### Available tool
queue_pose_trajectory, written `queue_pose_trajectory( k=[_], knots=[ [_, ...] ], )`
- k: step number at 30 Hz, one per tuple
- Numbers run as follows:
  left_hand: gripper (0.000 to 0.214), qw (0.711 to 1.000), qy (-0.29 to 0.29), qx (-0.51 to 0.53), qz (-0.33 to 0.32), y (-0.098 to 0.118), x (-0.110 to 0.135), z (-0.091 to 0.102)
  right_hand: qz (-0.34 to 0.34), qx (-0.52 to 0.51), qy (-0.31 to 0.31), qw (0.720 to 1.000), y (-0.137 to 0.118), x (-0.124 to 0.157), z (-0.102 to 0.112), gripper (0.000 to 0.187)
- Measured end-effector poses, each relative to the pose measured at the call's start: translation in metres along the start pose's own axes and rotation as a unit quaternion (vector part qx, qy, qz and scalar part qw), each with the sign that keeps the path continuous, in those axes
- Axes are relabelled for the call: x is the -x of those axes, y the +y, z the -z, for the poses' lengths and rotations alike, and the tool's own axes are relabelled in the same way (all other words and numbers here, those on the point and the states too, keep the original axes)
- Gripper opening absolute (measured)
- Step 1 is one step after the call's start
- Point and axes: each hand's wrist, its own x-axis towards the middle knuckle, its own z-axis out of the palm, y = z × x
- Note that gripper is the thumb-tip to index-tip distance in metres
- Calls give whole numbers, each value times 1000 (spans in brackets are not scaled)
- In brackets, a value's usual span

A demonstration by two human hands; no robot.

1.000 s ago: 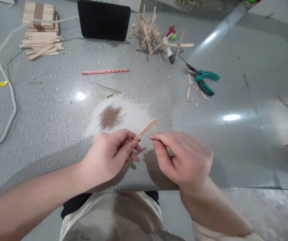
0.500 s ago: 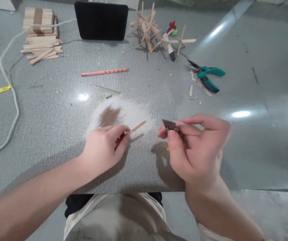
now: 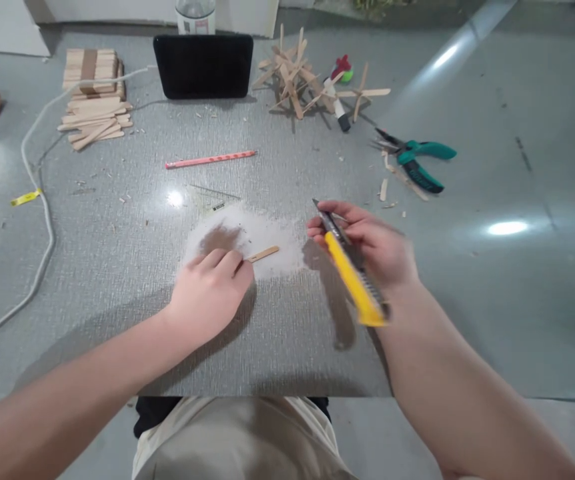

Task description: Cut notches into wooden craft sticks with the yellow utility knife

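Note:
My left hand (image 3: 211, 291) presses a wooden craft stick (image 3: 263, 253) flat on the grey table (image 3: 117, 280), fingers closed over its near end. The stick lies across a worn white patch (image 3: 267, 233) with a brown spot. My right hand (image 3: 372, 247) grips a yellow utility knife (image 3: 350, 277), its blade end pointing up and left, a little to the right of the stick's free end. The knife is slightly blurred by motion.
A pink pencil (image 3: 211, 159) lies beyond the patch. Teal pliers (image 3: 415, 162) sit at the right with wood scraps. A stack of craft sticks (image 3: 95, 97), a black tablet (image 3: 202, 65), a stick structure (image 3: 297, 73) and a white cable (image 3: 42, 200) lie further back.
My left hand has lowered the stick from the air flat onto the table. My right hand has turned and lifted, so the yellow knife shows in it.

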Motion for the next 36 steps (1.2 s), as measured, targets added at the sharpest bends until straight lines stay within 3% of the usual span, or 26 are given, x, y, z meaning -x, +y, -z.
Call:
queue_pose_trajectory(
  k=[5,10,14,16,19,22,25,32,36],
  knots=[
    [30,997,-46,10,-63,-8,0,12,55,-25,21,998,-3,7,1,31],
    [32,993,-52,26,-99,-12,-6,9,114,20,31,993,-3,24,-10,44],
    [29,993,-47,51,-93,-12,-7,3,146,127,67,979,-2,39,-17,16],
    [27,992,-54,76,-89,-13,-8,2,157,206,72,963,-3,46,-22,10],
    [29,989,-60,104,-86,-16,-10,2,199,375,43,904,-4,51,-31,9],
    [30,988,-50,116,-88,-17,-11,2,239,417,0,877,-5,50,-39,10],
    [26,989,-42,120,-79,-16,-12,2,255,405,-16,878,-6,46,-41,13],
    [13,992,0,101,-72,-11,-10,1,217,384,-55,896,-4,50,-44,26],
    [15,991,-7,119,-56,-11,-11,0,190,359,-59,912,-1,53,-45,30]
  ],
)
